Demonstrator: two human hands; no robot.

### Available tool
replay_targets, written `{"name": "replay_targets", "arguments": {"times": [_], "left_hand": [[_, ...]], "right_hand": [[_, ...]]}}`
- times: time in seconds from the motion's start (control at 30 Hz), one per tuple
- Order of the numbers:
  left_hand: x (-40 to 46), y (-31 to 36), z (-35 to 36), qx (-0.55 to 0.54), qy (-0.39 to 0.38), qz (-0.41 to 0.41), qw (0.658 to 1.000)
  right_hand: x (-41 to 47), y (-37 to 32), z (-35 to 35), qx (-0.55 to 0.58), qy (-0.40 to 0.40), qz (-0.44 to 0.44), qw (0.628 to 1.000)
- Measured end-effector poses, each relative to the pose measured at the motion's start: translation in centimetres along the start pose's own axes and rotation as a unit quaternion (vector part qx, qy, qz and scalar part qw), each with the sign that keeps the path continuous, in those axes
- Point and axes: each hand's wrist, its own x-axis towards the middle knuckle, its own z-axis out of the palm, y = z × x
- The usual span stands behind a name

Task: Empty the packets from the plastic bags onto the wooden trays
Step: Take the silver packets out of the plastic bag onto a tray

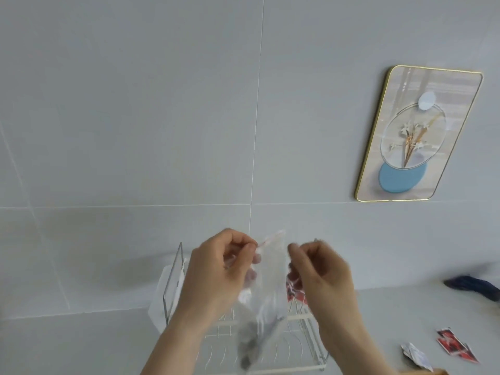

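Head view: a clear plastic bag [266,282] is held up in front of the tiled wall [135,117], hanging blurred between both hands, with dark packets [250,347] gathered at its bottom. Its top edge is pinched by the left hand [221,269] on one side and by the right hand [322,274] on the other. A white wire rack [305,336] is seen behind and below the bag on the counter [81,345]. Loose packets, red [453,345] and white [415,354], lie on the counter well to the right. A gold-framed picture [418,133] is hung on the wall.
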Motion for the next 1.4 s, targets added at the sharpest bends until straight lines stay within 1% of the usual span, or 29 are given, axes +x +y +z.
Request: {"name": "replay_targets", "arguments": {"times": [0.07, 0.1, 0.2, 0.27, 0.33, 0.43, 0.53, 0.63, 0.77, 0.93, 1.03, 1.1, 1.2, 1.27, 1.4], "left_hand": [[-2.1, -2.2, 1.7, 0.000, -0.018, -0.059, 0.998], [-3.2, -3.5, 2.5, 0.004, -0.027, -0.088, 0.996], [-6.2, -7.3, 4.3, 0.021, -0.043, -0.160, 0.986], [-8.1, -9.1, 5.1, 0.011, -0.047, -0.215, 0.975], [-9.7, -10.5, 5.7, 0.016, -0.058, -0.248, 0.967], [-11.2, -12.1, 6.4, 0.026, -0.072, -0.289, 0.954], [-11.9, -13.3, 6.8, 0.029, -0.075, -0.329, 0.941], [-12.4, -14.5, 6.9, 0.019, -0.077, -0.361, 0.929], [-12.8, -15.7, 6.7, -0.016, -0.092, -0.391, 0.916], [-13.2, -16.4, 6.3, -0.106, -0.094, -0.429, 0.892], [-13.2, -16.1, 6.1, -0.154, -0.091, -0.440, 0.880], [-12.9, -15.9, 5.9, -0.175, -0.086, -0.439, 0.877], [-12.8, -16.0, 5.8, -0.189, -0.078, -0.443, 0.873], [-12.9, -16.1, 5.7, -0.182, -0.076, -0.447, 0.872], [-13.1, -16.4, 5.7, -0.124, -0.067, -0.441, 0.886]], "right_hand": [[-2.1, 2.6, -0.4, -0.007, -0.071, 0.087, 0.994], [-3.1, 4.0, -0.5, -0.009, -0.086, 0.124, 0.989], [-5.5, 7.9, -0.8, -0.009, -0.078, 0.206, 0.975], [-6.8, 10.1, -1.1, -0.001, -0.077, 0.259, 0.963], [-7.9, 11.8, -1.4, 0.012, -0.081, 0.302, 0.950], [-9.0, 13.9, -1.5, 0.013, -0.075, 0.346, 0.935], [-9.7, 15.5, -1.4, 0.009, -0.058, 0.372, 0.927], [-10.0, 16.5, -1.3, -0.008, -0.063, 0.373, 0.926], [-10.3, 17.0, -1.5, 0.022, -0.103, 0.378, 0.920], [-10.5, 17.0, -1.7, 0.043, -0.146, 0.372, 0.916], [-10.4, 16.9, -1.5, 0.038, -0.147, 0.355, 0.922], [-10.6, 16.9, -1.2, 0.031, -0.133, 0.341, 0.930], [-10.9, 17.0, -0.8, -0.033, -0.112, 0.308, 0.944], [-11.0, 17.0, -0.5, -0.085, -0.119, 0.285, 0.947], [-11.2, 16.8, -0.2, -0.219, -0.112, 0.217, 0.944]]}}
